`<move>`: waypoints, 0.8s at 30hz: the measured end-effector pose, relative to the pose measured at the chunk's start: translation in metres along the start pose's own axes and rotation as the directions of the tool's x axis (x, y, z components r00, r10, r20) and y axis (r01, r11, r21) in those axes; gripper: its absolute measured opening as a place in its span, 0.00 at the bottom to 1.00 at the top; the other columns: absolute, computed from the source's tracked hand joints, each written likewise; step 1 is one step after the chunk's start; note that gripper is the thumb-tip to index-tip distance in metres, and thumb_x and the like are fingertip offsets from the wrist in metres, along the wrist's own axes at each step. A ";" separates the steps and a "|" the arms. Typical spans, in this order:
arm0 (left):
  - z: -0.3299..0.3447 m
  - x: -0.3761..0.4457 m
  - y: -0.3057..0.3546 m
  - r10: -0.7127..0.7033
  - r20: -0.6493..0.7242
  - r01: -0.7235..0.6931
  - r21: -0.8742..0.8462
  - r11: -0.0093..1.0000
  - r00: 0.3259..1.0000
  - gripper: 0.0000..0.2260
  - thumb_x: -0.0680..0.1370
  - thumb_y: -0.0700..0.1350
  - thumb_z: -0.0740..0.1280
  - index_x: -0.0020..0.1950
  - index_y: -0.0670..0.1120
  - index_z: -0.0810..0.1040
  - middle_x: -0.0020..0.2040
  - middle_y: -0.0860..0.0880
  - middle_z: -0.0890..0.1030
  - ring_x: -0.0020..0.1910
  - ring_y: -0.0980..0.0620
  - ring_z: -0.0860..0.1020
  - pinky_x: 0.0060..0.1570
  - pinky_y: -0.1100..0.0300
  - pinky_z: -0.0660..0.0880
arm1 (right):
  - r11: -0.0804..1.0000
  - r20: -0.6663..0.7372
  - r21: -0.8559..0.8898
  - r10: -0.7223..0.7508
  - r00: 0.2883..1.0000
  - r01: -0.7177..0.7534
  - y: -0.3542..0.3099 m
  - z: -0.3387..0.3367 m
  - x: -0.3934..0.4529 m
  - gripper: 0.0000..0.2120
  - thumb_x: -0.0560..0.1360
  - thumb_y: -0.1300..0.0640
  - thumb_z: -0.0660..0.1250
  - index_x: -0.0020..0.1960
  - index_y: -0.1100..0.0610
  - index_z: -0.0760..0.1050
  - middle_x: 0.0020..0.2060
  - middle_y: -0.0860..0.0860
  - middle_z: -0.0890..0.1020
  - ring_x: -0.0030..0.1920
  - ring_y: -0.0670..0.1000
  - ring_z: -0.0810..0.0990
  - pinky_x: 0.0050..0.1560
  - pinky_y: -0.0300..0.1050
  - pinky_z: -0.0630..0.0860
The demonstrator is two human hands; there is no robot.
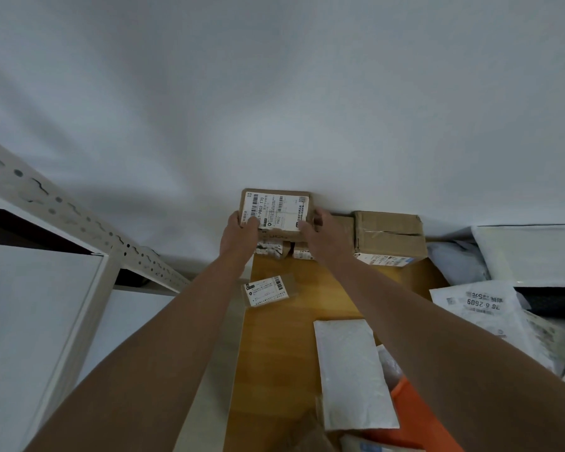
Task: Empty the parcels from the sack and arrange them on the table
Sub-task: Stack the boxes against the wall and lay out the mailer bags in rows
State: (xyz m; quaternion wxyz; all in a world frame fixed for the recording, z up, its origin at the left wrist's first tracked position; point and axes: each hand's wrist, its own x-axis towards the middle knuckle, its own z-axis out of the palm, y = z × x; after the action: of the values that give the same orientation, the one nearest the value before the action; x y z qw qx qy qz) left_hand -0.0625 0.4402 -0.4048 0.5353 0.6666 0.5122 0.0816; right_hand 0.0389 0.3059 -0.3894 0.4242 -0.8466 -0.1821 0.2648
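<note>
While against wall, labelled box (276, 212) gripped — left hand (242, 234), right hand (323, 234).

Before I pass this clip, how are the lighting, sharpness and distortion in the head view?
Head view: dim, flat, bluish light, no glare; strong wide-angle bending at the shelf upright and forearms; the label on the held box is partly legible, both hands fairly sharp; the wall is soft and streaky, and the near white mailer is soft.

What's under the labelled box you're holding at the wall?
Both hands, left hand and right hand, hold the labelled box on two smaller labelled boxes; only their front faces show.
</note>
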 end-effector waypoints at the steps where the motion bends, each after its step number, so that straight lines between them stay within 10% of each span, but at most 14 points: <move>1: 0.001 0.000 0.000 -0.019 -0.007 0.019 -0.014 1.000 1.000 0.19 0.80 0.50 0.59 0.70 0.49 0.67 0.61 0.47 0.78 0.54 0.48 0.78 0.53 0.52 0.77 | 1.000 -0.010 0.023 0.007 1.000 -0.007 0.000 0.000 0.000 0.17 0.80 0.51 0.63 0.67 0.54 0.70 0.57 0.48 0.80 0.53 0.47 0.76 0.39 0.33 0.68; 10: 0.005 0.000 -0.004 -0.169 0.012 0.169 -0.135 0.976 0.986 0.23 0.77 0.57 0.59 0.69 0.47 0.69 0.57 0.45 0.78 0.52 0.48 0.77 0.47 0.54 0.73 | 0.992 -0.042 0.044 0.120 0.992 -0.118 0.013 -0.002 -0.004 0.33 0.77 0.44 0.64 0.76 0.56 0.60 0.69 0.54 0.72 0.68 0.54 0.70 0.68 0.59 0.68; 15: 0.001 0.000 -0.014 -0.191 -0.064 0.180 -0.152 0.972 0.979 0.36 0.70 0.67 0.52 0.70 0.46 0.70 0.64 0.43 0.76 0.59 0.43 0.76 0.55 0.48 0.74 | 0.968 -0.175 -0.222 -0.159 0.972 0.119 0.023 -0.006 -0.036 0.17 0.79 0.52 0.60 0.65 0.59 0.70 0.59 0.56 0.75 0.59 0.56 0.74 0.58 0.54 0.74; 17: -0.003 -0.014 -0.020 -0.204 -0.146 0.191 -0.097 0.977 0.968 0.26 0.79 0.59 0.51 0.67 0.43 0.72 0.64 0.43 0.75 0.60 0.41 0.75 0.53 0.50 0.71 | 0.858 -0.039 -0.425 -0.335 0.941 0.288 0.035 0.003 -0.059 0.10 0.79 0.55 0.59 0.57 0.58 0.72 0.52 0.54 0.75 0.51 0.55 0.76 0.46 0.48 0.74; 20: -0.004 -0.043 -0.045 -0.317 -0.033 0.316 -0.025 0.948 0.948 0.18 0.82 0.53 0.52 0.54 0.42 0.75 0.53 0.40 0.78 0.52 0.41 0.77 0.52 0.48 0.73 | 0.727 0.315 -0.573 -0.230 0.921 0.378 0.056 0.028 -0.077 0.18 0.79 0.56 0.60 0.68 0.54 0.65 0.65 0.55 0.68 0.58 0.56 0.74 0.46 0.46 0.77; 24: -0.007 -0.059 -0.072 -0.318 0.164 0.314 0.052 0.948 0.934 0.11 0.81 0.51 0.56 0.46 0.47 0.74 0.52 0.45 0.75 0.50 0.46 0.74 0.60 0.46 0.75 | 0.793 0.327 -0.564 -0.042 0.944 0.231 0.061 0.048 -0.075 0.23 0.79 0.57 0.61 0.73 0.52 0.61 0.70 0.55 0.65 0.62 0.57 0.73 0.54 0.50 0.77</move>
State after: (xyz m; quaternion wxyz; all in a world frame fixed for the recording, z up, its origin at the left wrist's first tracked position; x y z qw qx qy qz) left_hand -0.1371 0.3921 -0.4335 0.5748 0.5868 0.5661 -0.0691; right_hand -0.0441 0.2612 -0.4411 0.1229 -0.8712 -0.3788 0.2870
